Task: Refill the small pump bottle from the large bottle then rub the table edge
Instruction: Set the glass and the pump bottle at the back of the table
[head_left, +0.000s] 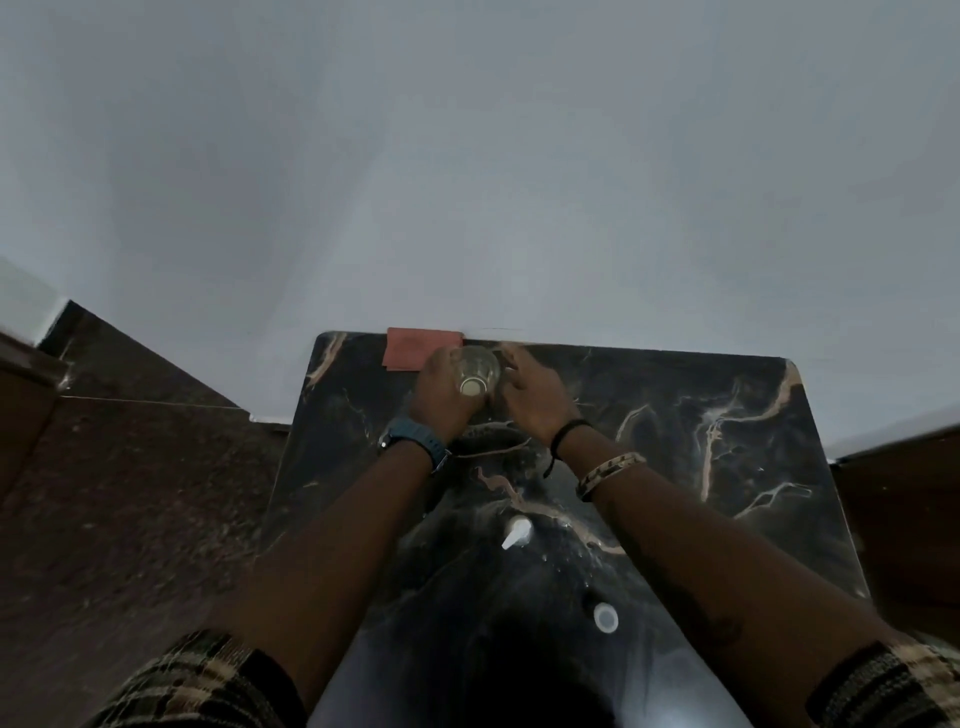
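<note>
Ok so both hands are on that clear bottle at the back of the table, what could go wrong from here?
1. The clear bottle looks uncapped, its open mouth facing the camera; tilting it carelessly could spill liquid onto the marble table or the red cloth beside it.
2. The left hand and right hand reach far back, so either forearm could knock the white pump head or the round cap lying nearer.

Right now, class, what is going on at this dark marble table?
A person's left hand grips a clear bottle at the table's far edge, its mouth open; the right hand rests against its other side. A white pump head and a round cap lie nearer. A pink cloth lies behind.
</note>
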